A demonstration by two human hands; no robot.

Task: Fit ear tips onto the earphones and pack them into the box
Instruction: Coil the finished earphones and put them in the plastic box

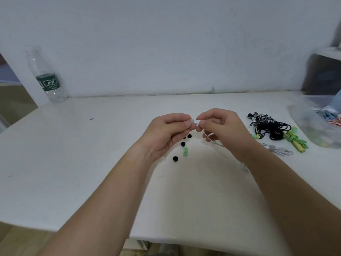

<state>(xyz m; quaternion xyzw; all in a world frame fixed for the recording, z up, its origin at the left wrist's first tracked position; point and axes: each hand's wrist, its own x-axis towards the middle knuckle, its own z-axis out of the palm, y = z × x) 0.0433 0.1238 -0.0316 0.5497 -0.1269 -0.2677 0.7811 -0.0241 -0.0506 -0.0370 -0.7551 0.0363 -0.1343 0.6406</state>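
A white table fills most of the frame, and a pale wall stands behind it.

At the right edge, a clear plastic box sits on the table, partly cut off by the frame. It holds a loose tangle of cords in pink, white and pale blue. The contents are too blurred to tell apart further.

In the upper left, a clear plastic bottle with a green label stands upright against the wall. I cannot tell if there is any liquid in it.

Both forearms reach in from the bottom of the frame, and the hands meet just above the table at centre. The left hand has its fingers curled and pinches a white ear tip between thumb and forefinger. The right hand, also curled, pinches a white earbud. The ear tip and the earbud touch end to end. A thin white cord hangs below the right hand.

Right of the hands and near the box, black earphones lie in a heap. Green earphones lie against them, and a bundled white cable lies just in front.

Under the left hand, loose black ear tips and green ear tips are scattered on the table.
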